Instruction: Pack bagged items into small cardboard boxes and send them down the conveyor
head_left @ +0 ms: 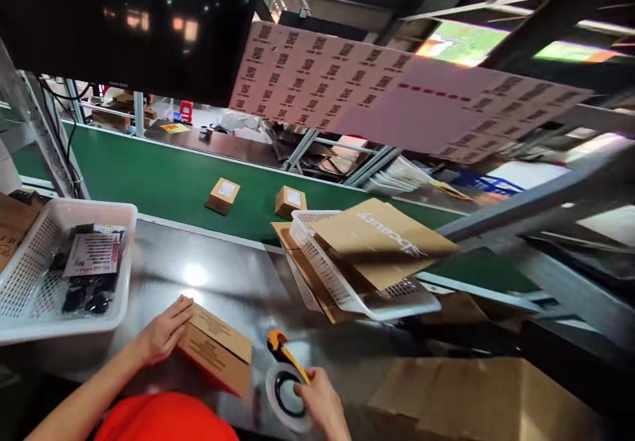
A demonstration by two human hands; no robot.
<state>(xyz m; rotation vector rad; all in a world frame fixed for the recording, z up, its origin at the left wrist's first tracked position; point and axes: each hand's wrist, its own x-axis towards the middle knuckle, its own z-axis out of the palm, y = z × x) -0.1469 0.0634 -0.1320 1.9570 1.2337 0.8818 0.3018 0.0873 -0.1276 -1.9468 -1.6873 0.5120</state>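
Observation:
My left hand lies flat with fingers stretched on the left end of a small brown cardboard box, which rests on the shiny steel table. To its right, my right hand pinches a yellow-handled tape dispenser that holds a roll of clear tape standing on the table. Box and tape roll sit a short way apart.
A white perforated basket with black packets stands at the left. Another white basket holding flat cardboard mailers sits tilted at centre right. Two small boxes lie on the green conveyor belt. A large carton is at bottom right.

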